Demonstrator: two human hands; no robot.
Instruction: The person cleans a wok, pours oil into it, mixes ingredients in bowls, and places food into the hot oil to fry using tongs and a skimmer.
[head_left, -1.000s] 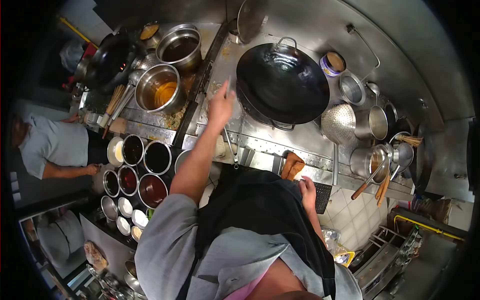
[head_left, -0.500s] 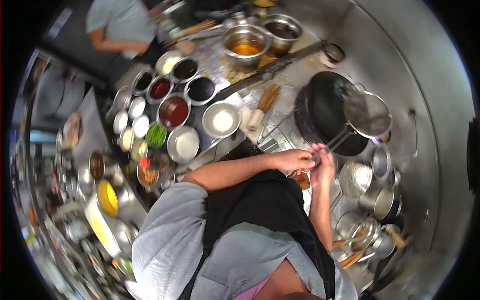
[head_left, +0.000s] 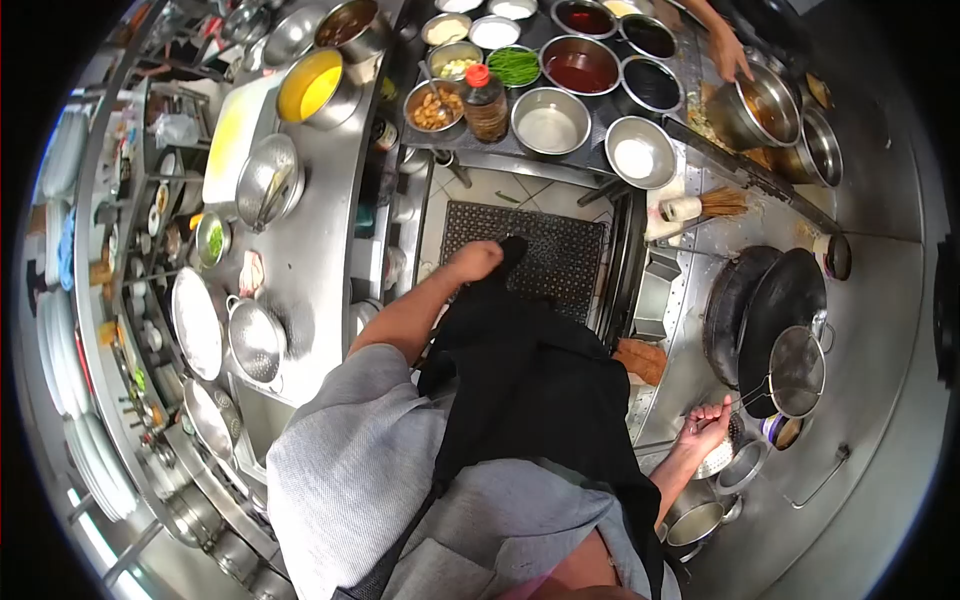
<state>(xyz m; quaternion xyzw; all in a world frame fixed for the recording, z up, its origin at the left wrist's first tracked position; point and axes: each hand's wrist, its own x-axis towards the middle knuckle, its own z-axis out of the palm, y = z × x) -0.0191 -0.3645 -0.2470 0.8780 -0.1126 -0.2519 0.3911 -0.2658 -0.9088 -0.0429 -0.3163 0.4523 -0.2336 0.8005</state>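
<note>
A red-capped bottle point(head_left: 486, 110) stands beside a bowl point(head_left: 539, 73) of chopped greens point(head_left: 514, 67); a dark mat point(head_left: 565, 245) lies on the floor point(head_left: 478, 188).

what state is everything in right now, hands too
strainer: looks empty, held by its handle
right hand: closed on strainer
left hand: curled, nothing visible in it
wok: uncovered, partly hidden by strainer
bottle: upright, capped
greens bowl: full, uncovered
yellow-filled pot: uncovered
colander: looks empty
</note>
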